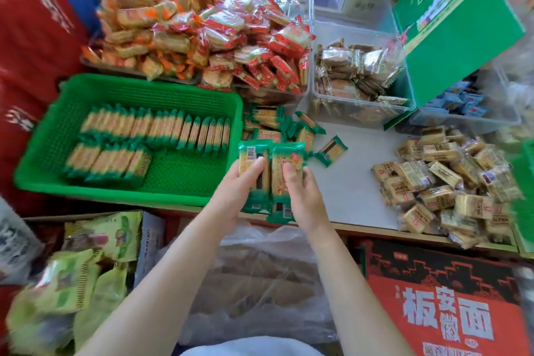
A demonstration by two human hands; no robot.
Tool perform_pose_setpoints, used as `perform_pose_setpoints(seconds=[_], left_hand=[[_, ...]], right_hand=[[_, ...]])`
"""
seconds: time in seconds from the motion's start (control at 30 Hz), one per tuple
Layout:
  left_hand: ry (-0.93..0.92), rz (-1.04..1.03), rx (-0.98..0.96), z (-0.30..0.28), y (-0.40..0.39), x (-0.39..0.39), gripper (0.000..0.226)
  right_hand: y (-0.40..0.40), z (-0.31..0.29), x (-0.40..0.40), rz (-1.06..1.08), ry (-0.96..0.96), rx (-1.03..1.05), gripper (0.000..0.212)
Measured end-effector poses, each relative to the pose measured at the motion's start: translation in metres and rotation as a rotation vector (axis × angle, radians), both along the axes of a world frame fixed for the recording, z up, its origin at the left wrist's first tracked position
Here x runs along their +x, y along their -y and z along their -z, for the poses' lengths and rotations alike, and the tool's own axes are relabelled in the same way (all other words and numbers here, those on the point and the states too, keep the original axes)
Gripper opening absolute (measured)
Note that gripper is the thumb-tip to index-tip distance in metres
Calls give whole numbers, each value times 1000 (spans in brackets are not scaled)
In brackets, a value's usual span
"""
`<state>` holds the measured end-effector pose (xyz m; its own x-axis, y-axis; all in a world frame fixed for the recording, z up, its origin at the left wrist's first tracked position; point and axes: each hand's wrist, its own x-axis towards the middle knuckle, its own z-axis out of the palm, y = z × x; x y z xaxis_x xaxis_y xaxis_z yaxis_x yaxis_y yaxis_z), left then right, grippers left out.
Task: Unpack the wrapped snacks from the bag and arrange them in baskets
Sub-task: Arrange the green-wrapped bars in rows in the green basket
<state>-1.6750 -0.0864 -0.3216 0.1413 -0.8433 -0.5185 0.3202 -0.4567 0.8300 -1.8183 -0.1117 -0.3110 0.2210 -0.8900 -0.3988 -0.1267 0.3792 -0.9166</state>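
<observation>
Both hands hold a small stack of green-wrapped cracker packs over the table's front edge, just right of the green basket. My left hand grips the stack's left side and my right hand grips its right side. Inside the basket, green packs stand on edge in one long back row and a shorter front row. More loose green packs lie on the table beyond my hands, with one single pack off to the right. A clear plastic bag sits below the table between my forearms.
Heaps of orange and red wrapped snacks fill the back. A clear bin holds brown packs, and tan packs are piled at the right. A green carton leans at the back right. A red box sits at the lower right.
</observation>
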Motion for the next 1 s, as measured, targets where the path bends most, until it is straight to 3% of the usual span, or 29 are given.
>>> perform_pose_setpoints(seconds=[0.13,0.23,0.33,0.43,0.47,0.57,0.77,1.0], left_hand=[[92,-16,-50,-14,-22,57,48],[138,4,-24,-11,-45,108,61],[219,-152,56,-3,-71,171,44],[348,-343,161,12,-95,234,35],[365,-373,171,19,-102,250,33],[370,-404,175,33,-117,282,18],[301,-403,102,43,-124,292,12],[271,-367,85,49,-130,299,12]], right_hand=[[-8,-12,55,16,-4,4,29],[-18,-15,105,-129,-11,77,28],[-17,-10,159,-183,-85,80,38],[-4,-2,213,-123,-117,138,89],[1,2,230,-124,-124,145,95],[13,30,268,-177,-289,112,86],[23,73,302,-381,-754,186,102],[20,89,333,-353,-843,148,117]])
